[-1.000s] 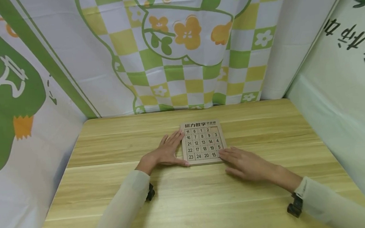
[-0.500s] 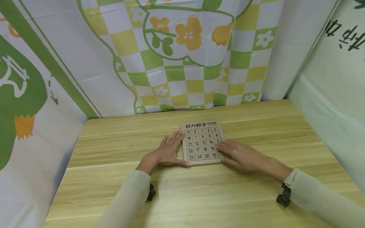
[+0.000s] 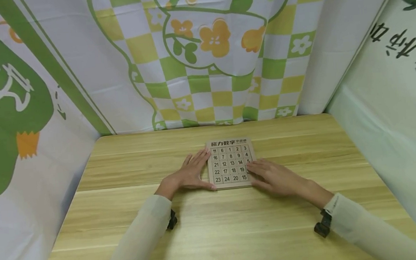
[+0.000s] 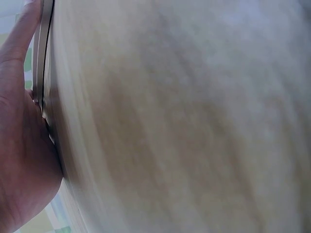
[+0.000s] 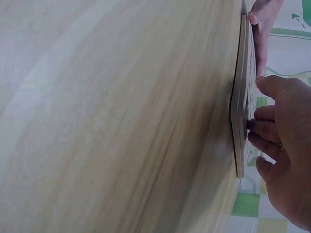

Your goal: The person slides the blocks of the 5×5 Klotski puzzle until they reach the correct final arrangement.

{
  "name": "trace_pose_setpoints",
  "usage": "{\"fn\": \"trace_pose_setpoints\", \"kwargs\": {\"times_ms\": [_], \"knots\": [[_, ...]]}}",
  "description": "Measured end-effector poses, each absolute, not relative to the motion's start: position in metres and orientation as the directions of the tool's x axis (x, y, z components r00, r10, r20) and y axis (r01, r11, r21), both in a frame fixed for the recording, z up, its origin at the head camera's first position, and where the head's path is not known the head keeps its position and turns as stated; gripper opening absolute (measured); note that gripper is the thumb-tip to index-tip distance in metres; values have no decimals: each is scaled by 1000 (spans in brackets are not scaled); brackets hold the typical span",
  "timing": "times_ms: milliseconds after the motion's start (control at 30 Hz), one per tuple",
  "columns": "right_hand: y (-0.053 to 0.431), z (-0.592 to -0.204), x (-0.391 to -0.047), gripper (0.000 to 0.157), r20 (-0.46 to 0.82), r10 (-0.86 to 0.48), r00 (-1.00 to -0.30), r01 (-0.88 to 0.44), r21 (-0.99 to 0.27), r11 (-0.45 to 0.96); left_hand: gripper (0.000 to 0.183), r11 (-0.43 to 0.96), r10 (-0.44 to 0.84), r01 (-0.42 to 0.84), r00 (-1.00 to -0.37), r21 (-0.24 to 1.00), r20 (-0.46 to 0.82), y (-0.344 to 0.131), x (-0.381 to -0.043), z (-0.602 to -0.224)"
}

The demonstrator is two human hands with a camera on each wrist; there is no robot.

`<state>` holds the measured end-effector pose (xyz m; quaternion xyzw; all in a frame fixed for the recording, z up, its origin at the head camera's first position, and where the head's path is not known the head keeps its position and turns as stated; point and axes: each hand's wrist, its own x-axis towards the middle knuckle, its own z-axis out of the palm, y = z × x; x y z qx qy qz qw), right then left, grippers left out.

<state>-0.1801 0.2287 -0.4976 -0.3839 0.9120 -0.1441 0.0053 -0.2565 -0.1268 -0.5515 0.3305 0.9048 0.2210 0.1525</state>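
Observation:
A wooden sliding number puzzle (image 3: pixel 232 163) lies flat on the table, with rows of numbered tiles under printed characters. My left hand (image 3: pixel 187 176) rests along its left side, thumb at the lower left corner and fingertips at the upper left edge. On the right, my right hand (image 3: pixel 277 177) touches the tiles at the lower right with its fingertips, just under tile 5, and hides the bottom right corner. The right wrist view shows those fingers slightly bent on the face of the puzzle (image 5: pixel 238 107). Only the thumb side of the left hand (image 4: pixel 24 150) appears in the left wrist view.
The wooden table (image 3: pixel 224 236) extends around the puzzle on all sides. Behind it hangs a checked, flower-printed curtain (image 3: pixel 218 79). Printed white cloths hang at the left (image 3: pixel 12 105) and right (image 3: pixel 397 88) of the table. A small black camera (image 3: pixel 323 224) sits on the right wrist.
My right hand has moved up and left along the puzzle's right column. Tiles 3, 4 and 5 have slid up, filling the gap at the top right. The left hand stays put.

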Motion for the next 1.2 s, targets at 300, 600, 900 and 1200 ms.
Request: {"fn": "trace_pose_setpoints", "kwargs": {"times_ms": [300, 600, 900, 1200], "knots": [[226, -493, -181, 57, 98, -695, -713, -689, -286, 666, 139, 684, 666, 534, -735, 496, -127, -127, -257, -553], [218, -486, -180, 56, 145, -715, -684, -721, -287, 631, 139, 686, 663, 529, -737, 500, -130, -127, -256, -552], [198, -482, -177, 51, 138, -774, -619, -769, -306, 561, 140, 683, 662, 524, -738, 509, -130, -126, -255, -552], [179, -485, -176, 55, 122, -807, -578, -792, -321, 519, 141, 677, 666, 531, -736, 509, -119, -126, -254, -550]]}}
